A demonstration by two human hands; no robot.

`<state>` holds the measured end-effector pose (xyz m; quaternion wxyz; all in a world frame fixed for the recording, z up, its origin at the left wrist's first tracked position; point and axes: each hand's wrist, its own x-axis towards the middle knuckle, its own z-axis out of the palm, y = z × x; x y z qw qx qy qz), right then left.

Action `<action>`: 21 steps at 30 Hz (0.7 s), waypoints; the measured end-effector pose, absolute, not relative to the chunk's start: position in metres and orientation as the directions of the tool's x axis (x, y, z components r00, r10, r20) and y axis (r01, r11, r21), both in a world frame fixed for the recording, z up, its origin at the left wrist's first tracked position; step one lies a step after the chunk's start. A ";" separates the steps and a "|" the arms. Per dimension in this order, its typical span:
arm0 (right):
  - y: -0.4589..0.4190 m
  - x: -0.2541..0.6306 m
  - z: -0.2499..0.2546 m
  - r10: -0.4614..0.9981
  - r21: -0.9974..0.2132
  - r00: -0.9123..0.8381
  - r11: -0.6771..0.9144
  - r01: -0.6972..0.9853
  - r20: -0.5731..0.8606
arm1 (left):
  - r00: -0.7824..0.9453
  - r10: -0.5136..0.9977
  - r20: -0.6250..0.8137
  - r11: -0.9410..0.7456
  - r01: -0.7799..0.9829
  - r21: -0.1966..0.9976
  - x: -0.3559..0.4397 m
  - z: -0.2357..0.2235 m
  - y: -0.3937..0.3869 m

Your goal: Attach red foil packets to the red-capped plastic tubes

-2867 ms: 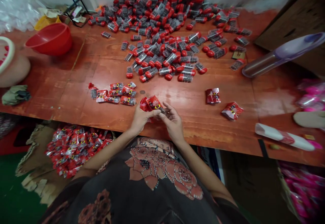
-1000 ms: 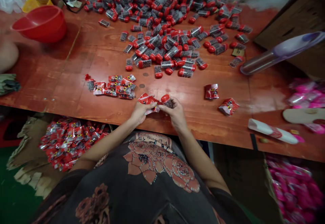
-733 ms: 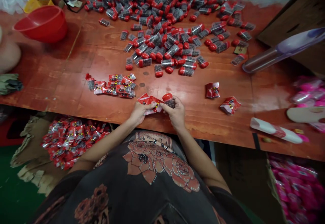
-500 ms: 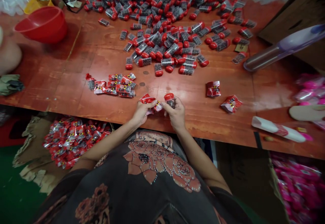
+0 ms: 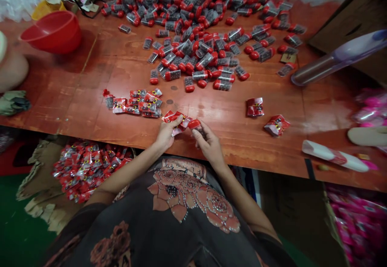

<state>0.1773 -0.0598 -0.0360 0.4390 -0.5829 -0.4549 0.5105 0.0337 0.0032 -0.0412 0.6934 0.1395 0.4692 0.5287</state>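
Observation:
At the near edge of the wooden table [image 5: 90,81], my left hand [image 5: 165,134] pinches a red printed wrapper [image 5: 175,118]. My right hand [image 5: 208,144] grips a small clear tube with a red cap [image 5: 195,124], its cap end touching the wrapper's mouth. A row of wrapped packets [image 5: 136,102] lies just left of my hands. Two more red wrappers [image 5: 254,107] lie to the right. A big heap of red-capped tubes [image 5: 199,29] covers the far middle of the table.
A red bowl [image 5: 53,31] stands far left, a purple-capped clear cylinder [image 5: 335,61] far right, a white tube [image 5: 334,157] at the near right edge. Below the table on the left sits a cardboard box of wrapped packets [image 5: 81,168]; pink packets [image 5: 359,222] lie lower right.
My right hand has picked a red-capped tube and brought it from upright beside the wrapper down to the wrapper's open end. The left hand keeps hold of the wrapper.

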 end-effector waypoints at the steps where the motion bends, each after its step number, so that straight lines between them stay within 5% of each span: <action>1: -0.060 0.177 -0.037 0.980 -0.976 0.070 -0.193 0.102 -0.186 | -0.011 0.874 -0.485 0.384 -0.595 0.706 0.034 -0.040 0.003; 21: -0.057 0.173 -0.033 0.965 -0.967 0.066 -0.249 -0.062 -0.253 | 0.044 0.913 -0.405 0.386 -0.412 0.825 0.029 -0.024 0.002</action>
